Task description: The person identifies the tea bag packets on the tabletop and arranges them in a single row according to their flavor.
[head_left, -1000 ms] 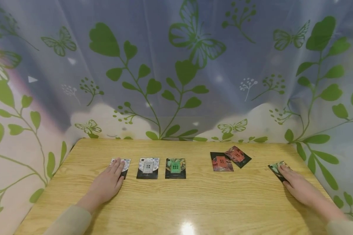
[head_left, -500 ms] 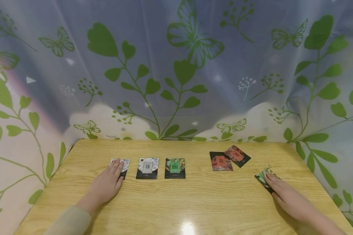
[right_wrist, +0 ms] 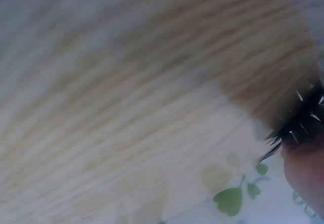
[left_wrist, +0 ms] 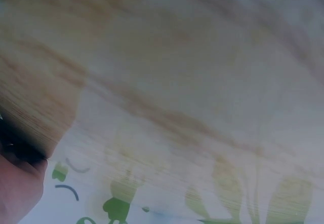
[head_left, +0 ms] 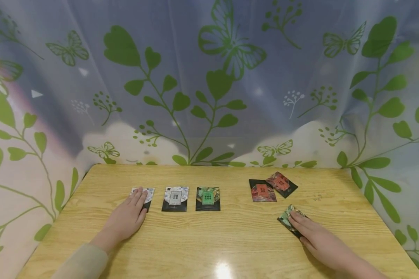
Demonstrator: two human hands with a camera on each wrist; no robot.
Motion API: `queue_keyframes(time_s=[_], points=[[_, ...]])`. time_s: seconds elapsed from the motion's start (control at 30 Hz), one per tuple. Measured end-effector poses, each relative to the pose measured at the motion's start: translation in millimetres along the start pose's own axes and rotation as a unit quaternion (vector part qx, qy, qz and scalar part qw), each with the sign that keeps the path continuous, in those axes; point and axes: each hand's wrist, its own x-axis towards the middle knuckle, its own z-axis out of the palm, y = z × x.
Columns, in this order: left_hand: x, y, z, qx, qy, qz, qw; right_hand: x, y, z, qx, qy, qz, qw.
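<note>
My left hand (head_left: 125, 213) lies with straight fingers on a white-and-black packet (head_left: 148, 197) at the left of the row, covering most of it. At the right, my right hand (head_left: 317, 236) presses a green-and-black packet (head_left: 285, 217) against the tabletop with extended fingers, its lower part hidden beneath them. Each wrist view shows only part of a hand: the left hand (left_wrist: 20, 188) with a dark packet edge, and the right hand (right_wrist: 306, 173) with a dark, blurred packet edge (right_wrist: 298, 117).
A second white-and-black packet (head_left: 175, 198) and a green packet (head_left: 208, 198) continue the row on the wooden table (head_left: 181, 248). Two red-and-black packets, one (head_left: 263, 190) overlapped by the other (head_left: 282, 183), lie behind my right hand. A patterned curtain (head_left: 181, 128) stands along the back.
My right hand has slid the green packet leftward and toward me across the table. The left hand and the other packets have stayed in place.
</note>
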Motion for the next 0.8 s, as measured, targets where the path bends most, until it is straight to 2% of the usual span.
queue_keyframes(time_s=[0.3, 0.43, 0.57, 0.8], points=[[0.7, 0.5, -1.3, 0.0, -0.002, 0.002, 1.0, 24.7, -27, 2, -0.01, 0.008, -0.097, 0.9952], [0.0, -0.1, -0.8, 0.003, 0.001, 0.003, 1.0, 38.5, -44, 0, -0.001, -0.007, -0.127, 0.9918], [-0.1, 0.1, -1.1, 0.002, 0.008, 0.005, 1.0, 53.3, -60, 1, -0.017, -0.013, -0.159, 0.987], [-0.6, 1.5, -2.8, -0.002, 0.003, 0.0, 1.0, 80.7, -70, 5, -0.049, -0.007, -0.2, 0.9786]])
